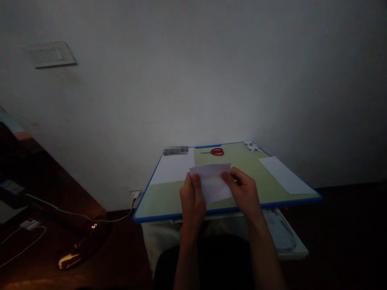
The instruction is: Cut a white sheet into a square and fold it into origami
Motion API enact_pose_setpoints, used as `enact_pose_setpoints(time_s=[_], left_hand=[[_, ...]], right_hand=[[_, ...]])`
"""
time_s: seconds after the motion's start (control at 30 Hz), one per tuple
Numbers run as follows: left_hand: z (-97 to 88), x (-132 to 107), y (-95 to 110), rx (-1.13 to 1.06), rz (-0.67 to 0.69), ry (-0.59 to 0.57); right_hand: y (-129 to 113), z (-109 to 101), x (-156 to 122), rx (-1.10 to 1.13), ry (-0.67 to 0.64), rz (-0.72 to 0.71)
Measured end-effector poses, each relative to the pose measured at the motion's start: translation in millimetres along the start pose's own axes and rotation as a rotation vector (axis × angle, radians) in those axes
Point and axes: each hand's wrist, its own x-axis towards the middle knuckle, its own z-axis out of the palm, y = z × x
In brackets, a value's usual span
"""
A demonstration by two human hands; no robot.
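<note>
Left hand [192,198] and right hand [243,192] clamp white paper sheet [213,182], frame centre, above green surface [157,201]; judged best: edges aligned, thumbs firm

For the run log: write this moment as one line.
left hand: grips white paper | right hand: grips white paper | red scissors: far edge of desk, untouched

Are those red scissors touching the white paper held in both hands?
Apart. The head view shows a strip of green desk between the red scissors and the top edge of the white paper.
</note>
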Motion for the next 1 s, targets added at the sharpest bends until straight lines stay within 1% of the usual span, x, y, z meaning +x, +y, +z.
enact_pose_setpoints(time_s=[0.1,0.23,0.37,0.5,0.77,0.87,1.0], left_hand=[[2.1,-1,2,-0.018,-0.017,0.014],[2.4,-2,-2,0.010,-0.029,0.012],[0.1,-1,-5,0.033,-0.031,0.020],[-0.7,-1,-6,0.033,-0.029,0.029],[-0.5,1,-7,0.036,-0.023,0.035],[-2.3,2,-8,0.051,-0.008,0.023],[-3.2,2,-11,0.117,0.022,0.011]], right_hand=[[0,3,0,-0.051,0.032,-0.033],[5,2,0,-0.102,0.022,-0.029],[9,1,1,-0.121,0.041,-0.040],[8,3,0,-0.140,0.059,-0.056],[7,8,-1,-0.135,0.051,-0.061],[9,3,0,-0.132,0.038,-0.057],[9,-8,1,-0.094,0.023,-0.064]])
